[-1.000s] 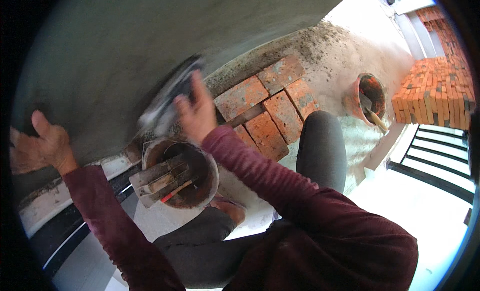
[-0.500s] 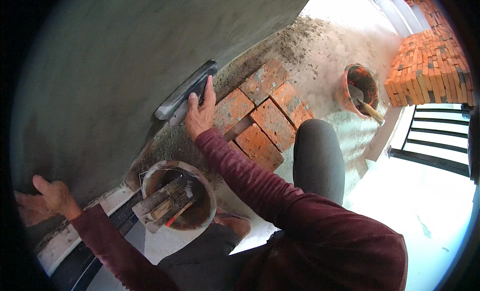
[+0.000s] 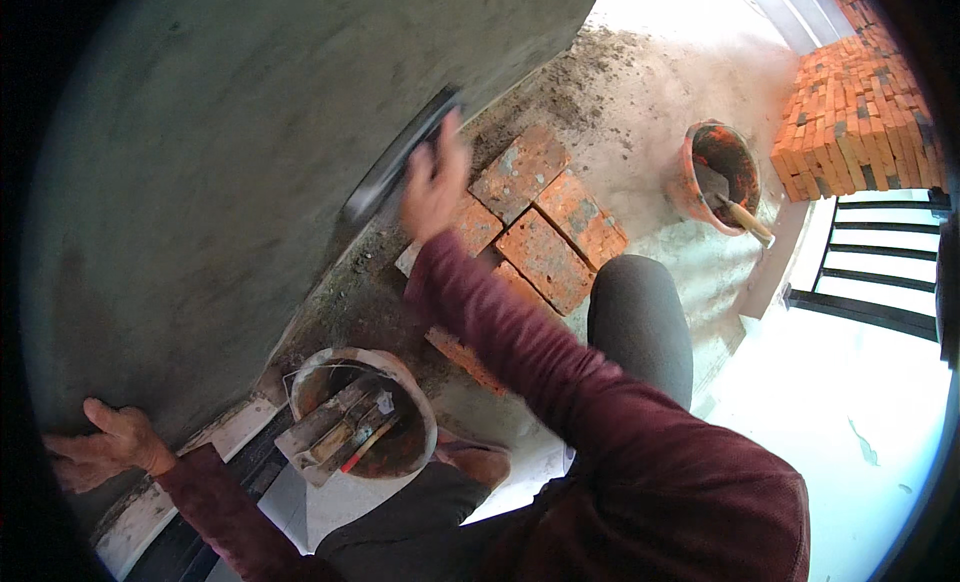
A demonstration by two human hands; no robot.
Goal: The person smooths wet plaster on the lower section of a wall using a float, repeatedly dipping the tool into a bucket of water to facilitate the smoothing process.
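Note:
My right hand [image 3: 435, 182], blurred, grips a dark metal float [image 3: 385, 177] against the grey plastered wall [image 3: 210, 152], just above its foot. My left hand [image 3: 105, 447] rests on the wall at the lower left, fingers apart and empty. Below the float, several orange bricks [image 3: 540, 257] lie on the dusty floor, partly behind my right arm. A round bucket [image 3: 425, 422] holding flat tools and a red-edged tool [image 3: 365, 450] stands between my hands, by my foot.
At right stand another bucket [image 3: 690, 182] with a trowel [image 3: 745, 217] in it and a tall brick stack [image 3: 860, 132]. Black railings [image 3: 880, 244] run below the stack and along the lower left edge. My knee [image 3: 635, 322] is bent beside the loose bricks.
My right hand has moved the float up and right along the wall's foot. My left hand now sits lower in view. The whole scene has shifted somewhat as my head moved.

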